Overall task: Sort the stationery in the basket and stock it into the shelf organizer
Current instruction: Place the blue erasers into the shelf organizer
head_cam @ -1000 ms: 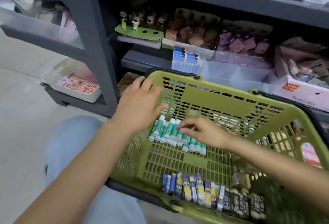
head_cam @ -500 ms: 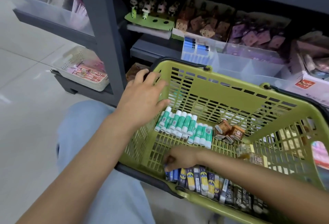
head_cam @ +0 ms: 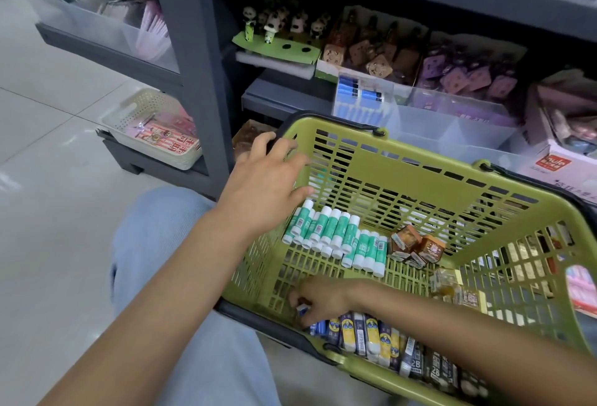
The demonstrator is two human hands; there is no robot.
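Basket: we have the green basket (head_cam: 420, 179) on our lap, tilted toward the shelf, its far rim just beside the clear shelf organizer (head_cam: 452, 121).
Left hand: our left hand (head_cam: 268, 179) lies flat and relaxed on the basket's left corner, fingers spread, grasping nothing; it steadies the basket.
Right hand: our right hand (head_cam: 318, 300) is down in the near left corner, fingers curled round a small blue-and-white piece (head_cam: 303, 309) at the end of the eraser row; we think it is pinched, though the fingers hide most of it.
Erasers: the sleeved erasers (head_cam: 371, 337) lie side by side along the near wall, blue and yellow ones to the left, dark 2B ones (head_cam: 433, 370) to the right.
Glue sticks: the green-and-white glue sticks (head_cam: 336, 234) lie bunched on the basket floor, well apart from the right hand.
Small boxes: brown boxes (head_cam: 416, 245) sit just right of the glue sticks.
Organizer: one compartment already holds blue items (head_cam: 358, 95); the cells to its right look unfilled.
Step in hand: we judge this to be gathering the erasers of one kind.
Doing it well: we should close on several matching sleeves at once, keep them aligned, lift clear of the near wall, and keep the left hand pressing so the basket does not tip.
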